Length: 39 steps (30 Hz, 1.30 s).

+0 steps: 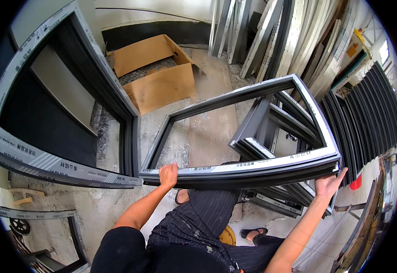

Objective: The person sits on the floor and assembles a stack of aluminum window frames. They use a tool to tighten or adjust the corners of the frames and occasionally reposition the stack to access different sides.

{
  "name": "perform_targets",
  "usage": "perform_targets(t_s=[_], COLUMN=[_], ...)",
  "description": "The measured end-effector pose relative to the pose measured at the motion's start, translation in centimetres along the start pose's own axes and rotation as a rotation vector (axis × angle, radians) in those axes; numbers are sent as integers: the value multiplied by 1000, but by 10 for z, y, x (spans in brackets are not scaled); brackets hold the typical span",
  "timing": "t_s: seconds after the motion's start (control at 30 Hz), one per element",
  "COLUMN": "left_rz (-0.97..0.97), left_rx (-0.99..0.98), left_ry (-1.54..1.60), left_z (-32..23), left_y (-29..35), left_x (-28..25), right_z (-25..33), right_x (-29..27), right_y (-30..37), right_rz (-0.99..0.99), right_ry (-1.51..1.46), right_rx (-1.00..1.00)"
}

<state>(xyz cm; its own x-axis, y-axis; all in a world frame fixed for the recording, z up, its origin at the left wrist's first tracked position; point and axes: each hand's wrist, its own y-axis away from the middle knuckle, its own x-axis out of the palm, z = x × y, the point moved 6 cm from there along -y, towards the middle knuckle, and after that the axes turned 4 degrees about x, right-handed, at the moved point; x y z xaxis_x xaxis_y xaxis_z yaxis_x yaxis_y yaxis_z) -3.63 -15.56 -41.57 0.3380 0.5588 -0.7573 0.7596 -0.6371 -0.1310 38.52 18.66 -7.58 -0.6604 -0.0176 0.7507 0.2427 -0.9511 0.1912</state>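
Note:
A dark rectangular window frame [253, 164], covered with pale printed film, is held tilted in front of my legs. Wrapped over its near edge, close to the left corner, is my left hand [168, 175]. My right hand [329, 184] grips the near right corner from the outside, its thumb pointing up and some fingers hidden beneath. Through the opening, more dark frame pieces [253, 141] show, stacked below and behind. A larger filmed frame [61, 161] stands to the left, its corner close to or touching the held frame's left corner.
An open cardboard box [162, 88] lies on the dusty floor ahead. Long profiles [271, 41] lean against the back wall. A row of black frames [367, 118] stands at the right. Another frame [39, 214] is at the lower left, and a yellow round object [227, 236] sits beneath me.

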Motion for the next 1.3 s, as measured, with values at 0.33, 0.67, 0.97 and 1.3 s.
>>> perform_targets(t_s=[0.33, 0.67, 0.97, 1.3], left_rz=[40, 237, 386, -139], left_rx=[-36, -217, 310, 68], left_ry=[39, 183, 830, 963], left_z=[54, 73, -228, -183], left_y=[23, 47, 34, 18], left_x=[-19, -15, -192, -263], right_z=[-40, -100, -135, -205], right_x=[27, 90, 123, 224], right_y=[93, 205, 231, 262], right_rz=[-69, -237, -30, 400], right_ry=[75, 171, 236, 300], right_rx=[-103, -402, -362, -302])
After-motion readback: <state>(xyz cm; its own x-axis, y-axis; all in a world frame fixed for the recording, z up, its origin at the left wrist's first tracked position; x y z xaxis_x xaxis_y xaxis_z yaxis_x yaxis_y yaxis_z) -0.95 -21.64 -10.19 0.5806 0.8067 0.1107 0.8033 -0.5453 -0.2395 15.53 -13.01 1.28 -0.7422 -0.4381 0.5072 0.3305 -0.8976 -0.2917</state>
